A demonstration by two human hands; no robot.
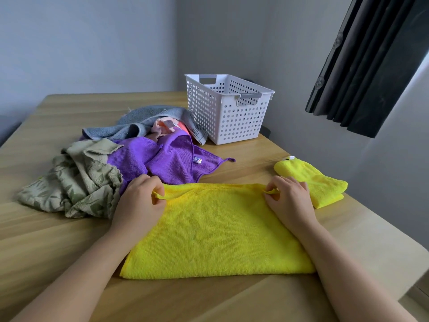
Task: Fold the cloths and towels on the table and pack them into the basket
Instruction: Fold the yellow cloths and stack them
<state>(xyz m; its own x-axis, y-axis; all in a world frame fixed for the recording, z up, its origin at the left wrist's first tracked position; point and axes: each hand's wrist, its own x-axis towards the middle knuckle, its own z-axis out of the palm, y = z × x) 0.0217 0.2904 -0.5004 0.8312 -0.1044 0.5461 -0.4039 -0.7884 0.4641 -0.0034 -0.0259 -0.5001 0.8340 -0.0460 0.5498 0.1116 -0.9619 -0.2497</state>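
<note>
A yellow cloth (pixel 216 231) lies flat on the wooden table (pixel 58 247), folded once. My left hand (pixel 139 201) pinches its far left corner, and my right hand (pixel 287 201) pinches its far right corner. A second yellow cloth (pixel 318 180), folded small, lies to the right. Behind them is a heap: a purple cloth (pixel 171 161), a green leaf-patterned towel (pixel 76 182), a grey towel (pixel 144 122) and a pink cloth (pixel 162 126). The white perforated basket (pixel 227 112) stands at the back right; I see nothing inside it.
The table's right edge runs close to the folded yellow cloth. A dark curtain (pixel 371 66) hangs at the upper right. Grey walls meet in a corner behind the basket.
</note>
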